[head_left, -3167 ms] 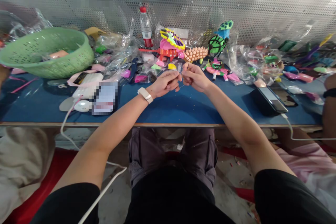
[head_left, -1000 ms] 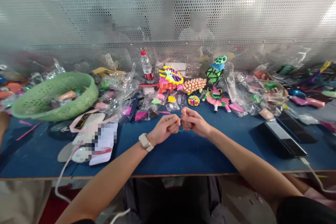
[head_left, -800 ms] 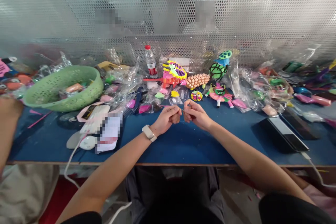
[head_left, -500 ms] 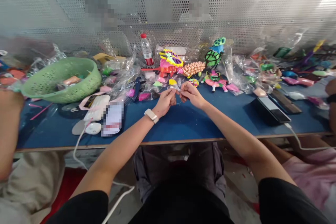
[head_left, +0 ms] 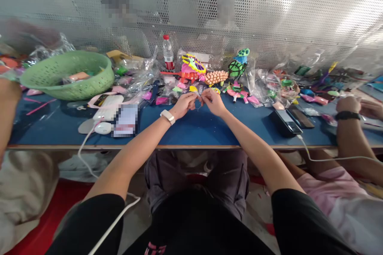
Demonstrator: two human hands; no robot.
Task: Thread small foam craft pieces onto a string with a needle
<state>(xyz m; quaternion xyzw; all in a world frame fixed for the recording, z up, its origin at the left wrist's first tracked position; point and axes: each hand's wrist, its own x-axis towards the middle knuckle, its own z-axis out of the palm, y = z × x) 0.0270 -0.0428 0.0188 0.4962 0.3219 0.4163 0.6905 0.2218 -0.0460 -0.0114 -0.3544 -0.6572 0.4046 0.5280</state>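
Over the blue table, my left hand (head_left: 184, 104), with a pale band on the wrist, has its fingers closed in a pinch. Almost touching it, my right hand (head_left: 213, 101) pinches too, its fingertips turned toward the left ones. A fine pale strand (head_left: 198, 107) hangs between the two hands; its ends are hidden by the fingers. Just beyond lie a yellow clay piece (head_left: 193, 89) and small clay packets. Behind them stand clay figures: a red one with a spiky yellow and purple crest (head_left: 193, 65), an orange scaly one (head_left: 216, 77) and a green and blue turtle-like one (head_left: 237, 65).
A green basket (head_left: 68, 91) sits at the left, near a phone (head_left: 125, 120) and a white mouse-shaped object (head_left: 103, 128). A red-capped bottle (head_left: 168, 53) stands at the back. On the right are a black device (head_left: 284, 123) with a cable and another person's hand (head_left: 348, 104).
The view has shifted, so more of the right side shows, including a neighbour's hands. My hands stay close together, pinching, with a slightly wider gap between the fingertips.
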